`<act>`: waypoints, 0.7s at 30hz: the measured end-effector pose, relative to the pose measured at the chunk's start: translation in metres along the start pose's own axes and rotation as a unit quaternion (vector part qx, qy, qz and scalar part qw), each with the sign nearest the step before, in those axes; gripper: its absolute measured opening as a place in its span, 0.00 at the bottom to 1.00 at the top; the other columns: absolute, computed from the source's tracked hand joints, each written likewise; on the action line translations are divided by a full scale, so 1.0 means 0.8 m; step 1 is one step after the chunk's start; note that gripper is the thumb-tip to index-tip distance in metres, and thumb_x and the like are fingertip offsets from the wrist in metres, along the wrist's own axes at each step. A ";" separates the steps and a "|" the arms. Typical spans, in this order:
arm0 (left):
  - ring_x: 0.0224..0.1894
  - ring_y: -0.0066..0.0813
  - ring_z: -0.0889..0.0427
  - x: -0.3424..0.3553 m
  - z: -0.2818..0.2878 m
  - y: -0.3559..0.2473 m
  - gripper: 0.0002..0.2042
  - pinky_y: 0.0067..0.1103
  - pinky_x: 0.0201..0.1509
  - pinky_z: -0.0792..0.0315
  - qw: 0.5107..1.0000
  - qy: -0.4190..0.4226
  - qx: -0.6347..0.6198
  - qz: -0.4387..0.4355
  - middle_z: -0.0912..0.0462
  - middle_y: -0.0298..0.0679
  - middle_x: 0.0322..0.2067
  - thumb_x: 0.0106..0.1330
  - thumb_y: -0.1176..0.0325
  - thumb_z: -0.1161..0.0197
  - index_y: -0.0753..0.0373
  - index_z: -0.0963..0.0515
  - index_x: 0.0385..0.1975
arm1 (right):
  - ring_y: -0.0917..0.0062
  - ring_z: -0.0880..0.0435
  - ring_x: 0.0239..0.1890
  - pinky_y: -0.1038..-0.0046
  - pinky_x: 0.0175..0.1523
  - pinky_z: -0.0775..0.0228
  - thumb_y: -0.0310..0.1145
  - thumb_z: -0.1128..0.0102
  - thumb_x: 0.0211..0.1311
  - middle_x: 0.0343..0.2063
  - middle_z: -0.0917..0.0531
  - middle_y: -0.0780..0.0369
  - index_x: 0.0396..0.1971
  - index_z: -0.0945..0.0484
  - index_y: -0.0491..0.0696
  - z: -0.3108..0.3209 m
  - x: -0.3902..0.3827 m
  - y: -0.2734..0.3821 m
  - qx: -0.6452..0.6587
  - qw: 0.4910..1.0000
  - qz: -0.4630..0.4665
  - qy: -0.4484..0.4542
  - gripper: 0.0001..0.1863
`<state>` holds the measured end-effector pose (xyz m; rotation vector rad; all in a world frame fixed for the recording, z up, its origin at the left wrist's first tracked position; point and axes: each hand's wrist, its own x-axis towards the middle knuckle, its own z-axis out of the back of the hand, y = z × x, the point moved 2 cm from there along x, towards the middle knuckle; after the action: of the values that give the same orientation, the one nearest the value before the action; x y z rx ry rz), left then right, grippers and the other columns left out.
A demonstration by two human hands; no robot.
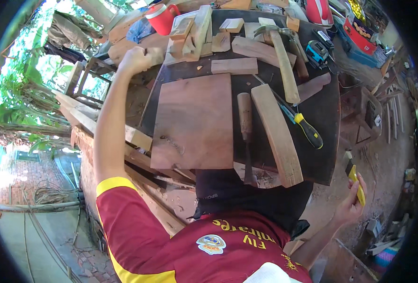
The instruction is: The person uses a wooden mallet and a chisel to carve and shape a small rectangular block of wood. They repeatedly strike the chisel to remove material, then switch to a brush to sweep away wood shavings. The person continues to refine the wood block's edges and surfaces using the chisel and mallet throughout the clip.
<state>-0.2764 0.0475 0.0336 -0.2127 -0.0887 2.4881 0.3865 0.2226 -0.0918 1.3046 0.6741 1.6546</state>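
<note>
My left hand (138,59) is at the upper left beside the stacked light wood blocks (190,45), its fingers curled; what they hold, if anything, is too small to tell. At the lower right my right hand (350,198) grips a yellow-handled brush (355,184), off the table's edge. On the dark tabletop (324,141) lie a square brown board (190,122), a wood-handled chisel (245,113), a curved wooden bar (277,134), a yellow-and-black screwdriver (308,132) and a wooden-handled hammer (284,66).
A red mug (158,20), a blue bag (138,30), a teal tape measure (316,54) and a tool bin (355,42) are along the back and right. Long timbers (84,120) lie left of the table, a stool (364,113) stands to the right.
</note>
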 end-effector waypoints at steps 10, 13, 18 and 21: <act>0.36 0.27 0.14 -0.207 0.038 -0.011 0.14 0.18 0.29 0.22 0.880 -0.012 -0.473 -0.050 0.17 0.38 0.39 0.71 0.62 0.44 0.65 0.26 0.48 | 0.76 0.17 0.39 0.78 0.44 0.25 0.26 0.49 0.71 0.48 0.18 0.56 0.47 0.23 0.36 -0.021 -0.014 0.010 0.035 0.999 0.039 0.007 0.11; 0.35 0.30 0.14 -0.256 -0.013 -0.008 0.14 0.19 0.28 0.22 0.817 0.031 -0.574 -0.044 0.17 0.38 0.40 0.70 0.64 0.42 0.65 0.26 0.49 | 0.73 0.17 0.41 0.76 0.44 0.24 0.26 0.48 0.70 0.49 0.19 0.54 0.48 0.24 0.36 -0.033 -0.024 0.013 0.051 0.997 0.050 0.012 0.12; 0.35 0.36 0.13 -0.338 -0.098 -0.021 0.18 0.23 0.30 0.17 0.703 0.079 -0.707 0.005 0.18 0.44 0.43 0.64 0.76 0.40 0.68 0.31 0.53 | 0.66 0.16 0.45 0.72 0.45 0.23 0.25 0.50 0.70 0.51 0.21 0.51 0.49 0.27 0.35 -0.039 -0.027 0.030 0.067 0.994 0.085 -0.004 0.13; 0.38 0.41 0.14 -0.367 -0.140 -0.030 0.22 0.29 0.35 0.15 0.590 0.159 -0.791 0.027 0.21 0.47 0.45 0.60 0.82 0.38 0.67 0.34 0.54 | 0.60 0.18 0.50 0.70 0.46 0.23 0.24 0.56 0.72 0.54 0.24 0.47 0.52 0.30 0.35 -0.050 -0.030 0.055 0.106 0.989 0.104 0.015 0.13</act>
<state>-0.0118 -0.1087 -0.0355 -1.3254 -2.1116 1.5534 0.3356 0.1863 -0.0780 1.5479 0.7700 1.8119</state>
